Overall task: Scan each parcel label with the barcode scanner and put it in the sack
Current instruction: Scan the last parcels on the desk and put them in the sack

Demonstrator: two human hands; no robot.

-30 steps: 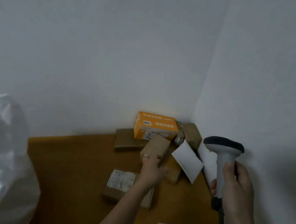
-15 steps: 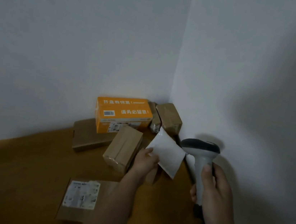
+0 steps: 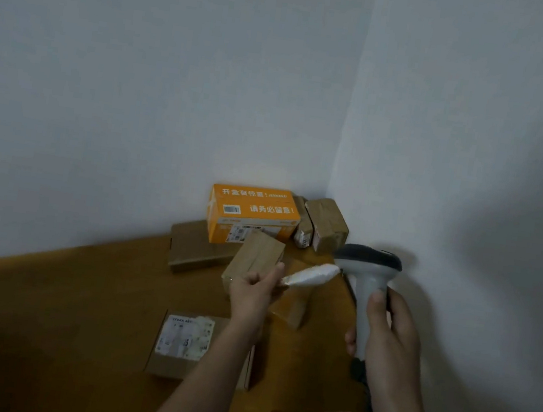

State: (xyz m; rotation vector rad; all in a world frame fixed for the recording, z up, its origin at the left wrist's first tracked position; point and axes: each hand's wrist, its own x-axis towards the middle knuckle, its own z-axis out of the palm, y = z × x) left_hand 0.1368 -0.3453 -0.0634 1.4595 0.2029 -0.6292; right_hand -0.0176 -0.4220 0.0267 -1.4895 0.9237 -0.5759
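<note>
Two hands are raised over the surface (image 3: 53,308): the left hand (image 3: 253,293) pinches a white soft parcel (image 3: 311,275) near the far right corner, while the right hand (image 3: 387,338) grips the barcode scanner (image 3: 368,270), its head just beside the parcel's tip. Several cardboard parcels, among them an orange box (image 3: 252,213), crowd that corner.

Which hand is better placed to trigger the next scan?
Right. The right hand grips the barcode scanner, whose head sits beside the white mailer that the left hand pinches.
</note>
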